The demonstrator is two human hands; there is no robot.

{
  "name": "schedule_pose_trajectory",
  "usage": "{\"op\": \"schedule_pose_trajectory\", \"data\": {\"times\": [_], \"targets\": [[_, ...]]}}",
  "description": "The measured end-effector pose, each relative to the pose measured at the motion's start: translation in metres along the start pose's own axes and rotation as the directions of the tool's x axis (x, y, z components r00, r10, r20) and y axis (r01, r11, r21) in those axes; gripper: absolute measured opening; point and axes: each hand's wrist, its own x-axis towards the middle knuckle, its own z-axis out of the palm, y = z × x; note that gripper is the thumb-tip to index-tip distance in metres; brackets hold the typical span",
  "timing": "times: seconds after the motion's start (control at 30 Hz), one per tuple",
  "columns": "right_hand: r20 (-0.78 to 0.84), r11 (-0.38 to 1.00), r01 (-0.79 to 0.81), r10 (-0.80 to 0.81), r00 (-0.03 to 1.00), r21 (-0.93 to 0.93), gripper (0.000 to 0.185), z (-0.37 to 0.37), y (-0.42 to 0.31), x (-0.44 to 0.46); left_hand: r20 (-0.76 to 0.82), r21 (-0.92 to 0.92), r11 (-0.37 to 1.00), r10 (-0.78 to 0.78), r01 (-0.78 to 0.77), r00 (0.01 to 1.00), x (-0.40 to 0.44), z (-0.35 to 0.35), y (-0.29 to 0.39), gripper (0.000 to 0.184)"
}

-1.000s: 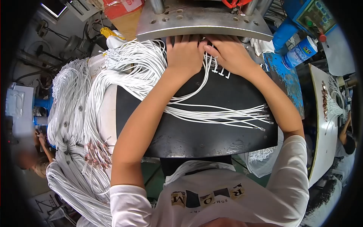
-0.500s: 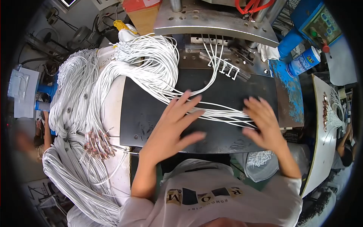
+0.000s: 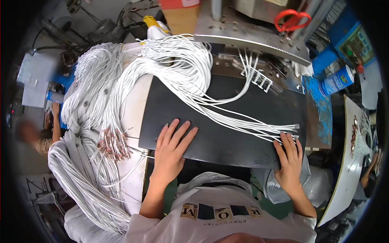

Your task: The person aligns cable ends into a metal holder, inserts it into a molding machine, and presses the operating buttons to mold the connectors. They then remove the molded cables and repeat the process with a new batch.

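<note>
Two hands (image 3: 169, 152), one black worktop (image 3: 219, 141), many cables (image 3: 178, 82)

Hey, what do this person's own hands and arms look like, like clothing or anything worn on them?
The left hand and right hand are ungloved, with no ring or watch visible. The arms are bare up to short white sleeves, part of a white T-shirt printed with dark and tan blocks.

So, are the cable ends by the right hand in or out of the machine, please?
Out: the cable ends lie on the black mat, apart from the machine.
</note>
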Motion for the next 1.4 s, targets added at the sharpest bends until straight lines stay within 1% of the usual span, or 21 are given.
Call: {"op": "schedule_pose_trajectory", "data": {"times": [0.33, 0.4, 0.43, 0.47, 0.53, 0.57, 0.6, 0.67, 0.7, 0.73, 0.8, 0.87, 0.9, 1.03, 1.07, 1.1, 1.13, 1.2, 1.27, 1.33, 1.4], "targets": [[-0.003, 1.0, -0.012, 0.012, 1.0, 0.02, 0.087, 0.001, -0.007, 0.001, 0.004, -0.023, 1.0, -0.004, 0.004, 1.0, -0.004, -0.003, -0.002, 0.091], [0.005, 0.999, -0.024, 0.024, 1.0, 0.021, 0.089, 0.001, -0.008, 0.001, 0.061, 0.027, 1.0, 0.013, -0.015, 0.998, -0.004, -0.005, -0.005, 0.088], [0.097, 0.996, -0.003, 0.011, 0.995, -0.086, 0.079, -0.003, -0.004, 0.002, 0.084, 0.022, 1.0, 0.017, -0.019, 0.996, -0.004, -0.01, -0.004, 0.086], [0.112, 1.0, 0.022, -0.021, 0.993, -0.011, 0.078, -0.012, -0.004, 0.006, 0.106, 0.017, 1.0, 0.022, -0.024, 0.994, -0.003, -0.015, -0.003, 0.084], [0.136, 0.987, 0.068, -0.088, 0.987, 0.147, 0.082, -0.04, -0.013, 0.025, 0.081, -0.297, 0.952, 0.102, -0.073, 0.992, 0.008, -0.023, -0.001, 0.084], [0.076, 0.97, 0.162, -0.178, 0.981, 0.18, 0.101, -0.034, 0.01, 0.031, 0.061, -0.443, 0.891, 0.14, -0.099, 0.988, 0.017, -0.026, 0.0, 0.084], [0.038, 0.958, 0.127, -0.141, 0.989, 0.258, 0.086, -0.045, 0.004, 0.052, 0.025, -0.542, 0.814, 0.264, -0.209, 0.964, 0.035, -0.021, 0.001, 0.083], [-0.043, 0.994, 0.005, 0.0, 0.999, 0.108, 0.063, -0.038, 0.01, 0.092, -0.04, -0.544, 0.756, 0.408, -0.362, 0.912, 0.073, -0.001, 0.017, 0.07], [-0.133, 0.998, 0.044, -0.039, 0.99, 0.037, 0.052, -0.031, 0.015, 0.118, -0.116, -0.437, 0.765, 0.474, -0.473, 0.873, 0.095, 0.009, 0.029, 0.068], [-0.22, 0.996, 0.077, -0.083, 0.972, -0.037, 0.042, -0.02, 0.022, 0.144, -0.052, -0.395, 0.78, 0.508, -0.485, 0.86, 0.113, 0.015, 0.04, 0.064], [-0.403, 0.978, 0.2, -0.209, 0.891, -0.063, 0.029, 0.007, 0.04, 0.189, 0.034, -0.293, 0.83, 0.506, -0.475, 0.862, 0.137, 0.034, 0.058, 0.048], [-0.351, 0.986, 0.164, -0.143, 0.925, 0.03, 0.023, 0.017, 0.048, 0.204, 0.154, -0.206, 0.855, 0.508, -0.475, 0.848, 0.158, 0.04, 0.065, 0.04], [-0.325, 0.988, 0.138, -0.107, 0.94, 0.075, 0.02, 0.019, 0.048, 0.207, 0.18, -0.227, 0.852, 0.513, -0.472, 0.84, 0.164, 0.042, 0.066, 0.037], [-0.224, 0.998, 0.063, -0.062, 0.973, -0.002, 0.016, -0.004, 0.05, 0.179, 0.325, -0.279, 0.838, 0.542, -0.469, 0.775, 0.184, 0.046, 0.063, 0.027], [-0.203, 0.998, 0.064, -0.059, 0.977, 0.016, 0.016, -0.01, 0.051, 0.17, 0.368, -0.29, 0.825, 0.564, -0.485, 0.739, 0.191, 0.045, 0.064, 0.025], [-0.206, 0.992, 0.056, -0.033, 0.978, 0.109, 0.019, -0.018, 0.041, 0.167, 0.403, -0.313, 0.824, 0.566, -0.472, 0.72, 0.196, 0.042, 0.063, 0.023], [-0.136, 0.954, -0.022, 0.066, 0.989, 0.299, 0.022, -0.024, 0.033, 0.165, 0.44, -0.337, 0.821, 0.57, -0.46, 0.694, 0.201, 0.038, 0.06, 0.022], [-0.134, 0.908, -0.033, 0.098, 0.986, 0.418, 0.018, -0.007, 0.041, 0.162, 0.46, -0.436, 0.771, 0.635, -0.465, 0.621, 0.213, 0.039, 0.054, 0.019], [-0.289, 0.88, 0.06, 0.09, 0.953, 0.472, 0.015, 0.013, 0.049, 0.164, 0.325, -0.595, 0.714, 0.634, -0.369, 0.702, 0.212, 0.042, 0.046, 0.017], [-0.197, 0.775, -0.115, 0.297, 0.934, 0.621, 0.017, 0.011, 0.05, 0.163, 0.321, -0.59, 0.721, 0.623, -0.364, 0.713, 0.212, 0.041, 0.046, 0.016], [-0.32, 0.751, -0.075, 0.366, 0.874, 0.656, 0.018, 0.012, 0.054, 0.163, 0.316, -0.581, 0.731, 0.608, -0.358, 0.729, 0.209, 0.04, 0.048, 0.015]]}}
